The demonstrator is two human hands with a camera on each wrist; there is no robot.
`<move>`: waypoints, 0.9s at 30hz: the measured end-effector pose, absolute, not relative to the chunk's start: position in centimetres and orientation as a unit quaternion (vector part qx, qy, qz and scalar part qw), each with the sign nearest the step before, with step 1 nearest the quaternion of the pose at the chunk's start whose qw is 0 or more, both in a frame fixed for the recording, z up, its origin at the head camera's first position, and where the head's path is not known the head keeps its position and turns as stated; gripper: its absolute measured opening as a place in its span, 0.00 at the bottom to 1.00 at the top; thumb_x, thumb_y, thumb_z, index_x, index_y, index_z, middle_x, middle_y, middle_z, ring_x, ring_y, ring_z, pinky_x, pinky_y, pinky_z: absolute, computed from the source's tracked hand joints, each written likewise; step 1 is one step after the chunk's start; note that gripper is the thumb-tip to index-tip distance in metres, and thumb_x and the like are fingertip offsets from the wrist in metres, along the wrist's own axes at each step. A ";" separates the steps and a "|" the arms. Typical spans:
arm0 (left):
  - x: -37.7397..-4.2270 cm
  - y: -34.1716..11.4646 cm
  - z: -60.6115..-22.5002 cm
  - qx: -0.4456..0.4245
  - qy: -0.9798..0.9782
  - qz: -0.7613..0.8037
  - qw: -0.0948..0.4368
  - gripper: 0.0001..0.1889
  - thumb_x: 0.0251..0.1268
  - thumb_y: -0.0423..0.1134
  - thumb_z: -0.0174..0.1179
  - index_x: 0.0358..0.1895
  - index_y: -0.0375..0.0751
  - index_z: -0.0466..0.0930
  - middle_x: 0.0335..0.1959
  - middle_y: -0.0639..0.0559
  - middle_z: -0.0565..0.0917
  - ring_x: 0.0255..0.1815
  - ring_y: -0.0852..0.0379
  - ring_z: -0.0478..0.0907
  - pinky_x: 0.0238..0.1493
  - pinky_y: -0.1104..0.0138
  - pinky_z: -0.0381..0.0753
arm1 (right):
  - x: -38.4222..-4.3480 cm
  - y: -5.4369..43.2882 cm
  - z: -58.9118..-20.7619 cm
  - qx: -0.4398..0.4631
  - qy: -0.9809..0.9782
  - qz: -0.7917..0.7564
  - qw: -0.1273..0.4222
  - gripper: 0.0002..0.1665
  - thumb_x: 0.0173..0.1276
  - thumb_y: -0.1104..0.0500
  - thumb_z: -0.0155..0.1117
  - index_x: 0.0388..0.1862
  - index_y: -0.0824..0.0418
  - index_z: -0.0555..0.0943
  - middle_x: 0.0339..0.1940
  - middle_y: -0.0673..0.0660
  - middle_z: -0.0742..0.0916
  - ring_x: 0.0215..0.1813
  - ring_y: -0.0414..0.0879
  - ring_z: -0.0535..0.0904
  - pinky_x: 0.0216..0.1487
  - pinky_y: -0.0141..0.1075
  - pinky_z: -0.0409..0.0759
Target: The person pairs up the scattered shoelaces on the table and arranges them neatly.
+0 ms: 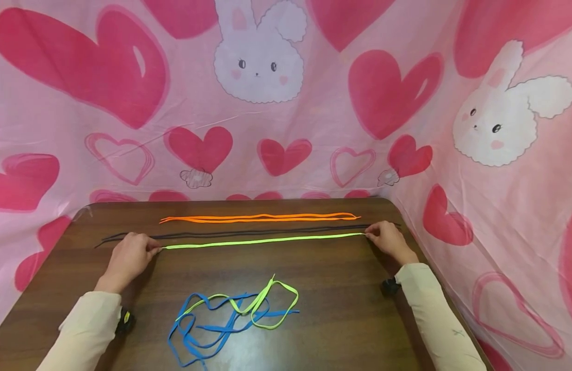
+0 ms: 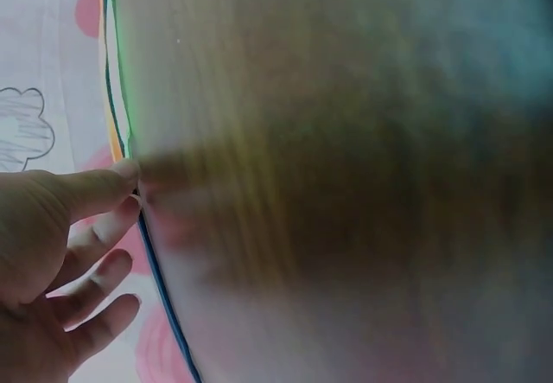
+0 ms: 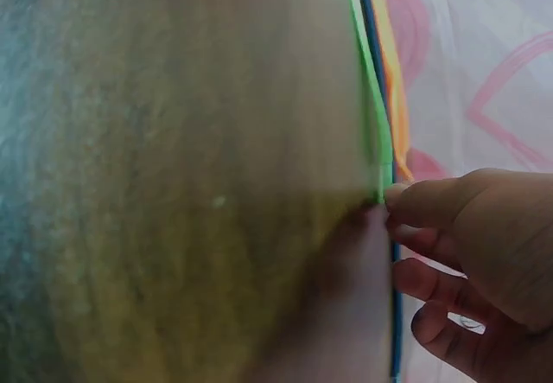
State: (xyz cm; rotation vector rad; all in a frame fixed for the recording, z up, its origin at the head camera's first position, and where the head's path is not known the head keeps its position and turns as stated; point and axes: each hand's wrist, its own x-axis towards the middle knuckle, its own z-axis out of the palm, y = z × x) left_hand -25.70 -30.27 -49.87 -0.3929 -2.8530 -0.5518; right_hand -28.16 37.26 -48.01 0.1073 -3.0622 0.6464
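Observation:
A neon-green shoelace (image 1: 262, 240) runs nearly straight across the table between both hands. Its left end is pinched between the thumb and index finger of my left hand (image 1: 132, 258). At the other end, my right hand (image 1: 388, 240) pinches the tip; the right wrist view also has this green shoelace (image 3: 374, 89) reaching the thumb (image 3: 432, 201). Just behind it lie black shoelaces (image 1: 248, 233), partly covered by both hands. Farther back, orange shoelaces (image 1: 262, 218) are laid lengthwise, roughly parallel. Nearer me, a second green shoelace (image 1: 290, 291) lies loosely tangled with blue shoelaces (image 1: 225, 330).
The brown wooden table (image 1: 332, 319) has rounded far corners. A pink cloth with hearts and rabbits (image 1: 313, 113) hangs behind it and along the right side. Dark bands with small devices (image 1: 125, 320) sit at the cuffs of the light sleeves (image 1: 84, 324).

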 end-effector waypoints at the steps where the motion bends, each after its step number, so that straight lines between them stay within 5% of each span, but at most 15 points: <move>1: -25.6 -30.2 -49.8 -0.133 -0.968 -0.184 0.108 0.02 0.56 0.31 0.73 0.32 0.36 0.91 0.31 0.38 0.88 0.41 0.32 0.79 0.39 0.38 0.78 | -28.1 37.2 -47.8 0.034 -0.977 0.209 0.005 0.09 0.70 0.60 0.67 0.44 0.61 0.89 0.42 0.61 0.90 0.46 0.58 0.85 0.48 0.60 0.80; 10: -24.2 -26.3 -47.2 -0.168 -0.954 -0.194 0.156 0.04 0.60 0.32 0.70 0.36 0.35 0.90 0.32 0.40 0.88 0.37 0.36 0.82 0.36 0.41 0.80 | -26.8 31.9 -43.8 0.122 -0.957 0.259 0.041 0.11 0.70 0.65 0.67 0.49 0.67 0.87 0.45 0.63 0.89 0.44 0.55 0.84 0.49 0.54 0.82; 19: -20.2 -15.7 -46.9 -0.292 -0.931 -0.209 0.069 0.02 0.62 0.37 0.71 0.34 0.44 0.90 0.29 0.59 0.86 0.31 0.61 0.80 0.32 0.63 0.80 | -24.2 20.2 -43.3 0.287 -0.920 0.260 -0.057 0.11 0.69 0.62 0.70 0.49 0.60 0.88 0.40 0.48 0.89 0.40 0.40 0.81 0.44 0.38 0.83; 27: -18.4 -11.9 -46.6 -0.339 -0.909 -0.238 -0.038 0.07 0.65 0.40 0.69 0.27 0.50 0.88 0.20 0.68 0.77 0.21 0.71 0.70 0.25 0.71 0.73 | -22.0 13.3 -45.9 0.361 -0.890 0.239 -0.142 0.15 0.67 0.61 0.72 0.52 0.57 0.87 0.46 0.48 0.88 0.45 0.37 0.82 0.49 0.30 0.81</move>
